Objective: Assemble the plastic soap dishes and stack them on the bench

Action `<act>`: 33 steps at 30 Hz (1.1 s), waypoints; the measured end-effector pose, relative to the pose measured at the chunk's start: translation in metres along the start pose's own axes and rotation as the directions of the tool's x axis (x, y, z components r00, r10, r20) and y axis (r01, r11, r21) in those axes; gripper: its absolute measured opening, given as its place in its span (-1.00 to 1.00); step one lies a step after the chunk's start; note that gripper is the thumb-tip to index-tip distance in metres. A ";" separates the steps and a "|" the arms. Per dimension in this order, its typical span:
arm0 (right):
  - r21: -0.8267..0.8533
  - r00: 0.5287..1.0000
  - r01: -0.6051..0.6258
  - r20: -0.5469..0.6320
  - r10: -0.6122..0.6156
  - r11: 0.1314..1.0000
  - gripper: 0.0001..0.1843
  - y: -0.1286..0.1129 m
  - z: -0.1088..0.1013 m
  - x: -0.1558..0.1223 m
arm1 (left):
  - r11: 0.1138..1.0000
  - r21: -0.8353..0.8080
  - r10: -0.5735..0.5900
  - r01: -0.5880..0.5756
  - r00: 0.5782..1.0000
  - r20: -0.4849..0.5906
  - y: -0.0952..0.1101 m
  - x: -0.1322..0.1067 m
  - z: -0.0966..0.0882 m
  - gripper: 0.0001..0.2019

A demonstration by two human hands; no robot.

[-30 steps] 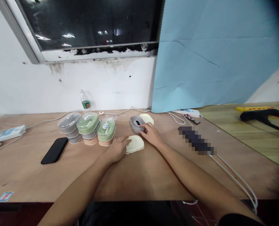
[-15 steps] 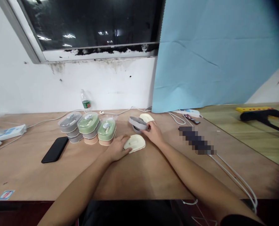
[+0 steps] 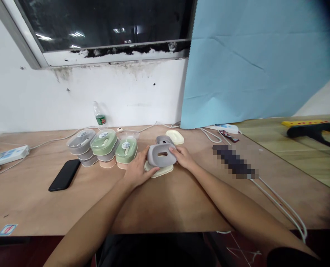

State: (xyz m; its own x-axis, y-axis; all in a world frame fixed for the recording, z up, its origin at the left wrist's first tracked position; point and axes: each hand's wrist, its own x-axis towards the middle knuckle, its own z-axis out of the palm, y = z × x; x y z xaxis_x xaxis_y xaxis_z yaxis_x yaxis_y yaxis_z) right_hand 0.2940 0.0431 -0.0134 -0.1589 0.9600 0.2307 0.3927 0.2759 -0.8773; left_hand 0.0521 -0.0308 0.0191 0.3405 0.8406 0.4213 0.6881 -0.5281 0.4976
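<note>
My right hand (image 3: 183, 157) holds a grey oval lid (image 3: 156, 159) with an oblong slot by its right end, thumb on top. The lid is tilted above a cream oval piece (image 3: 161, 173), hiding most of it. My left hand (image 3: 138, 168) is at the left ends of both, fingers and thumb spread; its fingertips reach the lid's edge, and its thumb lies by the cream piece. Just behind the lid sits another grey piece (image 3: 163, 139), partly hidden. A second cream piece (image 3: 175, 137) lies farther back.
Stacked, plastic-wrapped grey, green and peach boxes (image 3: 104, 142) stand to the left. Nearby are a black phone (image 3: 65, 175), a plastic bottle (image 3: 99, 114) and a power strip (image 3: 10, 155). White cables (image 3: 281, 207) and a blurred dark object (image 3: 234, 162) lie to the right.
My right hand has brought the grey lid forward and left over the near cream piece, leaving the other grey piece behind. My left hand has shifted slightly, its fingers now at the lid's edge.
</note>
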 end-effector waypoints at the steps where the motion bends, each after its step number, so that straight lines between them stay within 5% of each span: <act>1: -0.050 1.000 0.012 0.020 -0.011 0.999 -0.43 0.000 -0.002 0.000 | 1.000 0.019 -0.017 0.017 1.000 -0.012 0.000 0.000 -0.001 -0.23; 5: -0.239 0.990 0.080 0.135 -0.048 0.968 -0.38 0.000 -0.008 0.002 | 0.984 0.131 -0.125 0.122 0.992 0.010 -0.001 0.000 0.001 -0.39; 11: -0.441 0.976 0.080 0.215 0.019 0.894 -0.37 0.001 -0.006 0.005 | 0.917 0.368 -0.236 0.151 0.951 0.198 -0.008 0.001 0.012 -0.48; 17: -0.432 0.967 0.133 0.254 -0.022 0.892 -0.38 0.006 -0.004 0.006 | 0.915 0.374 -0.244 0.152 0.947 0.212 -0.007 0.001 0.015 -0.51; 22: -0.450 0.977 0.162 0.200 -0.078 0.878 -0.37 0.008 0.001 0.003 | 0.942 0.309 -0.206 0.133 0.954 0.218 -0.004 0.001 0.016 -0.52; 26: -0.510 0.980 0.179 0.022 -0.196 0.841 -0.40 0.001 0.004 0.004 | 0.943 0.318 -0.182 0.101 0.955 0.235 -0.005 0.000 0.015 -0.55; 30: -0.522 0.942 0.242 -0.077 -0.327 0.818 -0.48 -0.021 0.013 0.034 | 0.937 0.339 -0.178 0.085 0.951 0.253 -0.007 0.001 0.013 -0.53; 33: -0.592 0.910 0.372 0.078 -0.408 0.716 -0.65 -0.038 0.035 0.077 | 0.934 0.350 -0.175 0.077 0.950 0.258 -0.009 0.001 0.013 -0.53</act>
State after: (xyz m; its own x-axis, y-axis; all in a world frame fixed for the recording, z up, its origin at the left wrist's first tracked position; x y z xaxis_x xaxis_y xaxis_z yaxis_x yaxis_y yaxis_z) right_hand 0.2346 0.1048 0.0230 -0.3757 0.7571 0.5345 0.7578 0.5830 -0.2931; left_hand 0.0551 -0.0235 0.0053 0.3683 0.9223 0.1173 0.8928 -0.3860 0.2320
